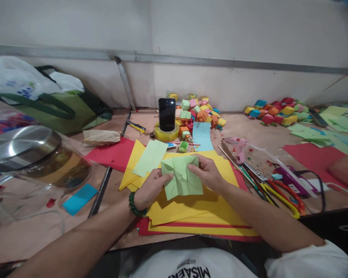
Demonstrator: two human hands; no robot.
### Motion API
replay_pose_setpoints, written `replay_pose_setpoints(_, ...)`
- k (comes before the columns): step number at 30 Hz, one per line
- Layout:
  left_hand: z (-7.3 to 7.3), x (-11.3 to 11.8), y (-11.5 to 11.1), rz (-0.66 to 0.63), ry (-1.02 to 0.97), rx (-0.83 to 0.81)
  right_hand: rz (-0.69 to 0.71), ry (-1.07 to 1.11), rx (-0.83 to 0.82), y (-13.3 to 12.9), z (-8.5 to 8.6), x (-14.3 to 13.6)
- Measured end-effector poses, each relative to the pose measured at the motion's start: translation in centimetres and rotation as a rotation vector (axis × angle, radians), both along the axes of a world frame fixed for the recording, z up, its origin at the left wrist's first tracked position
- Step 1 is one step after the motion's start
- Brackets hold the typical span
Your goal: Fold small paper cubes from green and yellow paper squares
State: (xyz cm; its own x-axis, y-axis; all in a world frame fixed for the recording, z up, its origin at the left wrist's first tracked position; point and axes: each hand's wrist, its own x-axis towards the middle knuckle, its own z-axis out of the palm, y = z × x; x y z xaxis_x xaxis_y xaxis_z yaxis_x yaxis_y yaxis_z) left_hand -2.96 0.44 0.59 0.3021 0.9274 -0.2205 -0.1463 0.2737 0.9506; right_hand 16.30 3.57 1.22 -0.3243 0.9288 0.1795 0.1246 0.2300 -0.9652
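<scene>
A square of light green paper, marked with crossing creases, is held up between my two hands. My left hand, with a green bead bracelet at the wrist, pinches its left edge, thumb on top. On the upper right edge my right hand grips the same paper, its thumb pressing near the corner. Below both hands lies a stack of yellow paper sheets, with red sheets showing under it. Just beyond the held paper sits a small open green paper box. A light green strip lies left of it.
Behind stand a phone on a yellow tape roll and a pile of coloured paper cubes. Scissors and a pink glue gun lie right. A glass jar stands left; another person's arm shows far right.
</scene>
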Motion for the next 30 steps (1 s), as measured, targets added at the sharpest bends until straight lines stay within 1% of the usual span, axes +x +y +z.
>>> replay_pose_setpoints(3, 0.4, 0.0, 0.0, -0.039, -0.043, 0.009, 0.041, 0.053, -0.099, 0.1, 0.1, 0.0)
replay_pose_setpoints(6, 0.7, -0.1, 0.0, -0.061, -0.009, 0.046, 0.070, 0.095, -0.172, 0.0, 0.3, -0.1)
replay_pose_setpoints(10, 0.4, -0.1, 0.2, -0.066, 0.021, 0.091, 0.108, 0.145, -0.241, 0.0, 0.3, -0.2)
replay_pose_setpoints(14, -0.1, 0.0, 0.2, -0.018, -0.045, 0.042, 0.151, 0.130, -0.293, 0.6, -0.5, 0.2)
replay_pose_setpoints(16, -0.2, 0.0, 0.4, 0.027, -0.062, -0.011, 0.121, 0.109, -0.254, 1.1, -0.9, 0.9)
replay_pose_setpoints(19, 0.1, -0.1, 0.7, 0.164, -0.116, -0.097, 0.038, 0.004, -0.088, 1.6, -0.8, 2.2)
replay_pose_setpoints(20, 0.2, -0.1, 0.9, 0.213, -0.146, -0.122, 0.034, -0.044, -0.025, 1.6, -0.6, 2.5)
replay_pose_setpoints(22, 0.5, -0.2, 1.0, 0.269, -0.196, -0.150, 0.098, -0.140, 0.086, 1.3, -0.1, 2.9)
replay_pose_setpoints(24, 0.7, -0.1, 0.9, 0.252, -0.207, -0.155, 0.228, -0.211, 0.181, 0.9, 0.3, 2.8)
replay_pose_setpoints(26, 0.8, -0.1, 0.7, 0.174, -0.190, -0.155, 0.341, -0.229, 0.236, 0.7, 0.2, 2.4)
replay_pose_setpoints(27, 0.9, 0.0, 0.6, 0.127, -0.179, -0.155, 0.375, -0.216, 0.242, 0.7, 0.1, 2.3)
replay_pose_setpoints(29, 1.1, -0.1, 0.4, 0.061, -0.168, -0.137, 0.385, -0.168, 0.232, 0.9, -0.2, 2.2)
replay_pose_setpoints(30, 1.3, -0.3, 0.4, 0.053, -0.167, -0.117, 0.367, -0.139, 0.225, 1.1, -0.4, 2.2)
